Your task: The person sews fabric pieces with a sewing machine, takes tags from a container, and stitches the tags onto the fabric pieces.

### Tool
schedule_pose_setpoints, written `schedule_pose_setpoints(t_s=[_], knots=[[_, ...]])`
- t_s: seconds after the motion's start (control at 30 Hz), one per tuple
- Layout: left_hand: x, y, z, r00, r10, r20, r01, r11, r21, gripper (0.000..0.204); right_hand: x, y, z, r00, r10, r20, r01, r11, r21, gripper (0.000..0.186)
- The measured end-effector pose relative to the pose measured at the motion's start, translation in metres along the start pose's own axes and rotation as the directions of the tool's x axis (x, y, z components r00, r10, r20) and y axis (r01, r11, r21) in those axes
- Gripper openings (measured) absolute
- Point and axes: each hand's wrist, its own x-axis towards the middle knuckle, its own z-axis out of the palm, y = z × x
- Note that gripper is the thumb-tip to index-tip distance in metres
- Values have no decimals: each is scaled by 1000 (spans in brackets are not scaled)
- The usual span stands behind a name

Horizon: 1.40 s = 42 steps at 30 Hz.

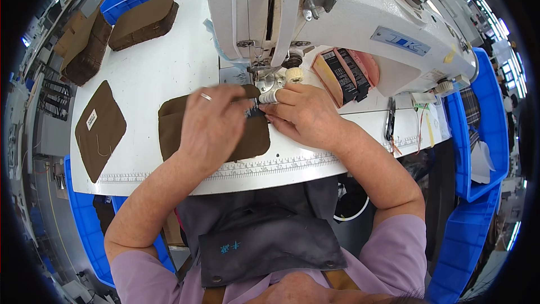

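A brown fabric piece (175, 129) with rounded corners lies flat on the sewing machine's white table. Over it, my left hand (214, 126) is blurred by motion, its fingertips close to a small black label (253, 109) with light print. My right hand (306, 114) pinches the label's right end, with pale tape wrapped around a fingertip. Both hands are just in front of the machine's presser foot (269, 81). Part of the brown piece is hidden beneath my left hand.
The white sewing machine (349, 5) spans the back. Black labels (349, 73) lie in a pink and yellow holder under its arm. A brown piece (101, 129) with a white tag is at left; brown stacks (143, 22) stand behind. Black thread snips (390, 118) lie right. Blue bins (478, 186) flank the table.
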Motion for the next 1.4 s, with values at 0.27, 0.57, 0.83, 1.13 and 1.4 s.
schedule_pose_setpoints(t_s=[0.27, 0.57, 0.83, 1.13, 1.4], knots=[[-7, -17, 18, 986, 24, 162, 32, 942, -334, 51, 6, -1, 1, 998, 55, 14, -55, 998, -11, 29], [9, -34, 23, 987, 80, 138, -26, 935, -353, 51, 7, 2, 5, 982, 173, 70, -168, 983, -75, 42], [11, -38, 22, 985, 90, 147, -32, 933, -357, 50, 8, -2, 5, 976, 213, 52, -209, 975, -74, 43], [15, -42, 21, 982, 106, 156, -47, 939, -342, 51, 6, 0, 6, 970, 226, 87, -218, 971, -100, 48], [31, -55, 26, 984, 5, 176, 53, 944, -326, 48, 7, -3, 6, 972, 230, 43, -225, 969, -100, 43]])
